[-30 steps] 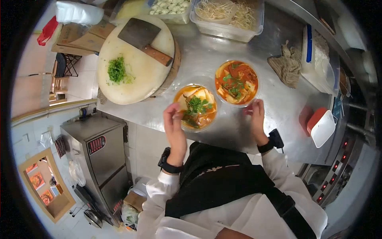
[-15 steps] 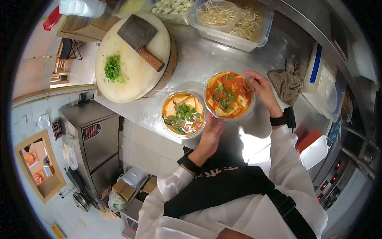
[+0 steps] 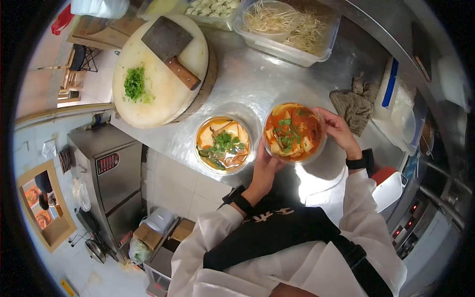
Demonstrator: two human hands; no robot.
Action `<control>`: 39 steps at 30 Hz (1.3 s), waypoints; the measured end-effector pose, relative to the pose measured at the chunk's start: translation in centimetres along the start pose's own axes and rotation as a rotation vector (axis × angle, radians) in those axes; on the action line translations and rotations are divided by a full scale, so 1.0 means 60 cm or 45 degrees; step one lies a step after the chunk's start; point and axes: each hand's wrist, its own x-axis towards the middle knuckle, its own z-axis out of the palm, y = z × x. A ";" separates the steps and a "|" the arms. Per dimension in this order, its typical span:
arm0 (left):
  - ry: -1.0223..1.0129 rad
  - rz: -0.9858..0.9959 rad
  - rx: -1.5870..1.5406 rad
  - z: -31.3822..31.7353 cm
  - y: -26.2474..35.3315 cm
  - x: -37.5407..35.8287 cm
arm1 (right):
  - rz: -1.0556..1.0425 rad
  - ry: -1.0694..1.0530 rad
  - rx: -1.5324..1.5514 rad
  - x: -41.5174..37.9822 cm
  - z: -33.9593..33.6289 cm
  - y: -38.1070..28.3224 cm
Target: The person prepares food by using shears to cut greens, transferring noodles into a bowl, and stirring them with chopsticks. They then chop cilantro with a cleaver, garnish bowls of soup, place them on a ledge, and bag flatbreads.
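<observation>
Between my two hands is a round clear bowl of red soup (image 3: 292, 132), topped with chopped green herbs and pale pieces. My left hand (image 3: 264, 166) grips its lower left side, fingers partly hidden against the wall. On the opposite side, my right hand (image 3: 339, 132) has its fingers curled on the rim at the upper right. A second clear bowl of soup (image 3: 222, 145), with white slices and green leaves on top, stands on the steel counter (image 3: 237, 81) to the left, apart from my left hand.
A round chopping board (image 3: 163, 106) holds a cleaver (image 3: 168, 44) and chopped greens (image 3: 134, 84). Tubs of bean sprouts (image 3: 307, 37) and dumplings (image 3: 213, 7) line the back. To the right lie a brown cloth (image 3: 355, 105) and a plastic container (image 3: 396, 119). A steel cabinet (image 3: 116, 168) stands at left.
Both hands have moved the red soup bowl right and toward me, widening the gap to the other bowl. The view has shifted slightly, and a dark shape now shows in the wall opening.
</observation>
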 end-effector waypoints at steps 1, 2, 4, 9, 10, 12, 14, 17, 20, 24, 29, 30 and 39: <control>-0.014 -0.009 -0.021 0.002 0.003 -0.004 | -0.004 0.009 -0.014 -0.015 -0.001 0.002; -0.026 -0.003 -0.028 0.004 0.003 -0.009 | -0.003 0.053 0.017 -0.031 0.001 0.003; -0.132 0.049 -0.064 0.005 0.006 -0.028 | -0.016 0.093 0.031 -0.063 0.011 -0.007; -0.304 0.081 0.002 -0.006 0.073 -0.113 | -0.044 0.364 0.095 -0.123 0.090 -0.112; -0.330 0.100 0.019 -0.015 0.089 -0.133 | -0.113 0.274 0.036 -0.137 0.087 -0.113; -0.456 0.224 0.055 -0.046 0.113 -0.170 | -0.139 0.317 0.095 -0.151 0.149 -0.171; -0.328 0.336 0.088 -0.071 0.138 -0.207 | -0.145 0.281 0.013 -0.150 0.204 -0.210; -0.264 0.361 0.033 -0.143 0.233 -0.292 | -0.324 0.180 0.116 -0.120 0.343 -0.259; -0.199 0.380 -0.098 -0.206 0.286 -0.387 | -0.365 0.028 0.258 -0.117 0.478 -0.316; -0.075 0.562 -0.045 -0.370 0.345 -0.503 | -0.349 -0.204 0.287 -0.067 0.676 -0.337; 0.130 0.784 -0.196 -0.548 0.438 -0.684 | -0.315 -0.536 0.242 -0.004 0.942 -0.375; 0.170 0.802 -0.237 -0.585 0.454 -0.715 | -0.294 -0.642 0.230 0.009 1.003 -0.385; 0.508 1.009 -0.210 -0.913 0.614 -0.909 | -0.142 -1.102 0.166 0.164 1.485 -0.476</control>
